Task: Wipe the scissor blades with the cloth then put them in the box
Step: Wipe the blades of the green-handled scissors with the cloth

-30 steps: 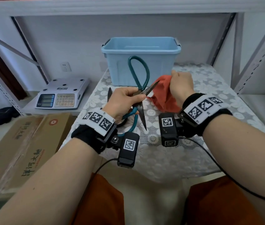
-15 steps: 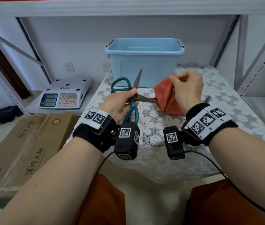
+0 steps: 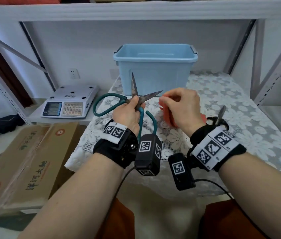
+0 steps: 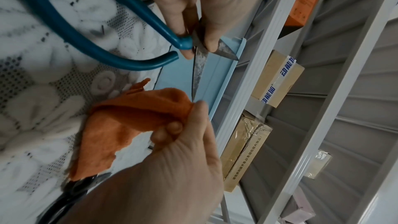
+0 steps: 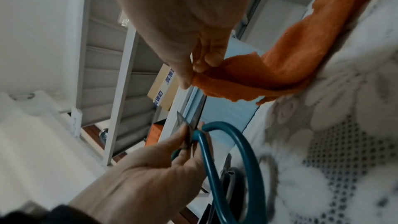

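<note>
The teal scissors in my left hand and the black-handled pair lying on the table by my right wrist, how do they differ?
The teal scissors are held up in the left hand, gripped near the pivot; the black-handled pair lies untouched on the lace tablecloth. The teal pair's blades are spread wide and look rusty; only one dark tip of the black pair shows, mostly hidden behind the right wrist. The teal loops look far larger. Neither is in the blue box yet.

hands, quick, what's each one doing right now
Left hand: closed on the scissors at the pivot, blades spread.
Right hand: closed, pinching the orange cloth.
</note>
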